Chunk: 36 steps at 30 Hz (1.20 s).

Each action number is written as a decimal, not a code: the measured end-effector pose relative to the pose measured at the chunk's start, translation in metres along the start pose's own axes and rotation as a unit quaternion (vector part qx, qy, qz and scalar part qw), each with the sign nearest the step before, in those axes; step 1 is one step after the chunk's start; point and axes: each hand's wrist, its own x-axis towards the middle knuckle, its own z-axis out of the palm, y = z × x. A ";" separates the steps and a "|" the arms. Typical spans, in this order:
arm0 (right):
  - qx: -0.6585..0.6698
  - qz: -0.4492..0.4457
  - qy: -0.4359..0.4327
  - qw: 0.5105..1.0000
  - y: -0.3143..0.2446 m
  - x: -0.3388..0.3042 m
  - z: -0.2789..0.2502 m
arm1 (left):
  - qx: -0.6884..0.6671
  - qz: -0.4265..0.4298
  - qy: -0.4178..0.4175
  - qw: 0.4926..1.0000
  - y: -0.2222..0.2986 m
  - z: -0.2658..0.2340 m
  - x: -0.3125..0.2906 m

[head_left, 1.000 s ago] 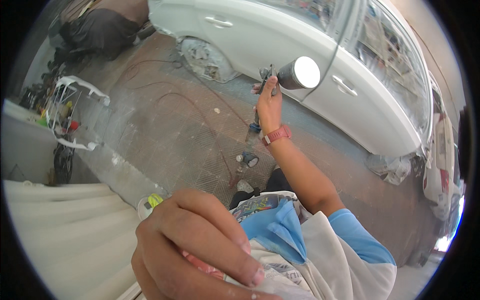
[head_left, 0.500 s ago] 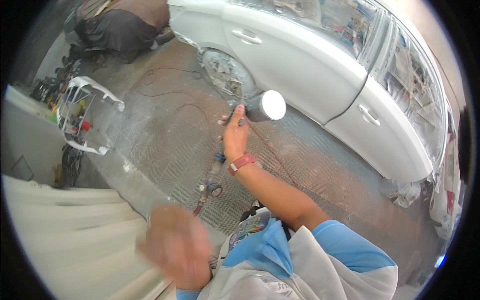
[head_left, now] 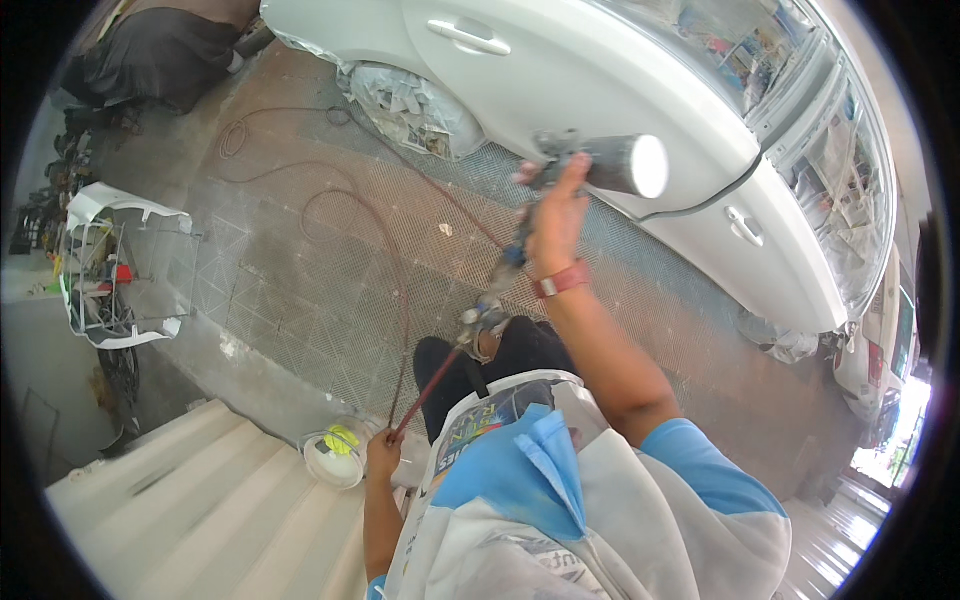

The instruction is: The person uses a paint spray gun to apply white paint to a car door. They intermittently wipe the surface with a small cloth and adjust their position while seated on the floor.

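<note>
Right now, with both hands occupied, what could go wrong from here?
The right hand holds the spray gun with its dark cup showing against the white car; a careless swing might bump the bodywork, though this view can't settle the gap. The left hand grips the red hose, so a tug could jerk the gun. Its loops on the floor might snag or trip someone.

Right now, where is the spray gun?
In the head view, the spray gun is in the right hand, above and right of centre, seen against the white car.
</note>
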 end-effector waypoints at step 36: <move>-0.146 -0.033 0.088 0.985 0.626 0.315 -0.132 | 0.246 0.386 0.284 0.843 0.125 0.066 0.697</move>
